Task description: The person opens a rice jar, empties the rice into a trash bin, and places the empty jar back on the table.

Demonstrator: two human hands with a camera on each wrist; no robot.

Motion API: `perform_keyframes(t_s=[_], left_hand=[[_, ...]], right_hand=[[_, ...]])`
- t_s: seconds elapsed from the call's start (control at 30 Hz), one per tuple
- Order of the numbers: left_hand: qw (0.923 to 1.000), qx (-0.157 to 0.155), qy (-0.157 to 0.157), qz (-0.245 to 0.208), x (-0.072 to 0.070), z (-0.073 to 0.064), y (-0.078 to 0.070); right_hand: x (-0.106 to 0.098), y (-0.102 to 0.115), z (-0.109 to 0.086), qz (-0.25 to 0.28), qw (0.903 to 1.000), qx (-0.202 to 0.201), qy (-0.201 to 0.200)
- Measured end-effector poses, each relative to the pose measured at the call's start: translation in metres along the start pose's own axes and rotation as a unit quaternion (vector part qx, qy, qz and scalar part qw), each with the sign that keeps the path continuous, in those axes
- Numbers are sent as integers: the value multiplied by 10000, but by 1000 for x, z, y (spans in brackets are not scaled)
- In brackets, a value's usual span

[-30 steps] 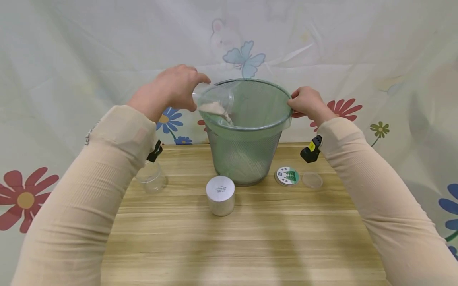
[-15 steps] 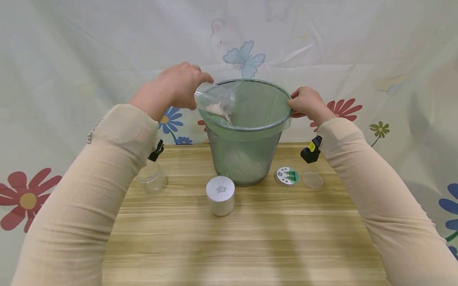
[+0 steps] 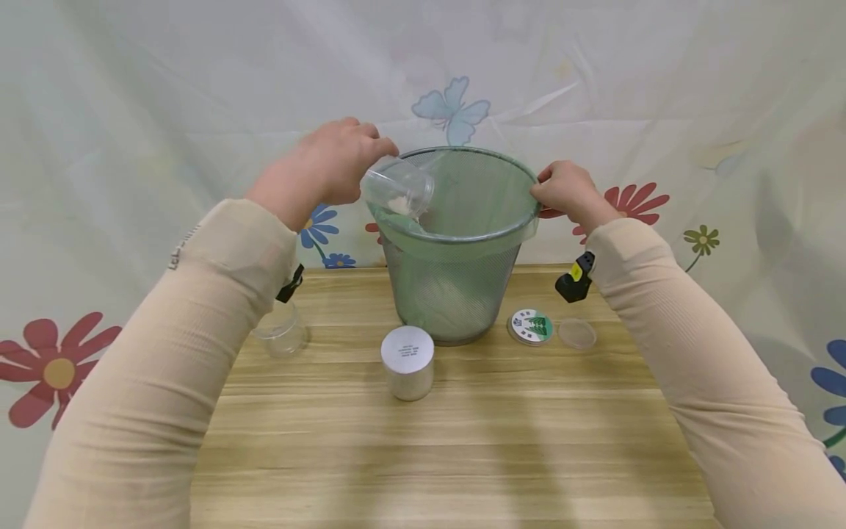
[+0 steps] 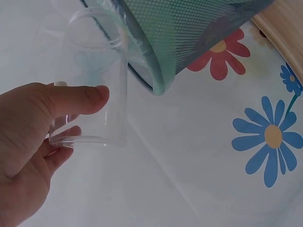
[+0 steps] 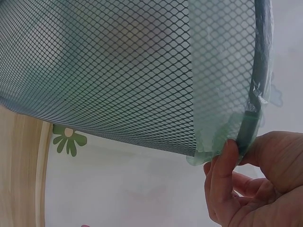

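Note:
My left hand [image 3: 333, 165] grips a clear plastic jar [image 3: 403, 176], tipped with its mouth over the left rim of a mesh trash bin [image 3: 456, 272]. A little pale powder [image 3: 399, 205] lies inside the jar near its mouth. In the left wrist view the thumb presses the side of the jar [image 4: 111, 113] while other fingers curl at its base. A thin green bag lines the bin and folds over its rim. My right hand [image 3: 568, 189] pinches the bin's right rim, with the folded green bag [image 5: 213, 127] between thumb and fingers.
On the wooden table [image 3: 449, 455], a silver-lidded canister [image 3: 407, 364] stands before the bin. A round green-and-white lid [image 3: 531, 326] and a clear disc [image 3: 577, 333] lie to the right. Another clear jar [image 3: 284, 334] stands at left, partly behind my sleeve. A flowered cloth hangs behind.
The powder in the tipped jar has dwindled to a small amount. My left hand and the jar have shifted slightly right. The right hand stays at the rim.

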State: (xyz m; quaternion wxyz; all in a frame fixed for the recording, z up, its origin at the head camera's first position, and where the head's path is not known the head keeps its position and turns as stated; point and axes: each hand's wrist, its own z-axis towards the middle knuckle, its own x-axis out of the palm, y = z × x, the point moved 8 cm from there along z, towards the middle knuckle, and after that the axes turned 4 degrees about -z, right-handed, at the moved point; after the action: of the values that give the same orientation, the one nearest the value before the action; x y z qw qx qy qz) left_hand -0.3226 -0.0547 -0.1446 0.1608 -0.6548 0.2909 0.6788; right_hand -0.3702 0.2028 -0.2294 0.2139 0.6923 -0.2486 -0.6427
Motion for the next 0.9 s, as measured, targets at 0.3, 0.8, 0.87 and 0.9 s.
perform_keyframes(t_s=[0.3,0.8,0.87,0.9], left_hand=[[9966,353,-348,655,0,1,-10],[9917,504,-526,1055,2,4,-16],[9907,535,-566,1117,2,4,-16],[9897,567,-603,1165,2,4,-17]], right_hand=[[0,0,0,-39,10000,-23,-10],[1,0,1,-145,9999,-42,-15],[1,0,1,-155,9999,-41,-21],[1,0,1,-162,9999,-47,-22]])
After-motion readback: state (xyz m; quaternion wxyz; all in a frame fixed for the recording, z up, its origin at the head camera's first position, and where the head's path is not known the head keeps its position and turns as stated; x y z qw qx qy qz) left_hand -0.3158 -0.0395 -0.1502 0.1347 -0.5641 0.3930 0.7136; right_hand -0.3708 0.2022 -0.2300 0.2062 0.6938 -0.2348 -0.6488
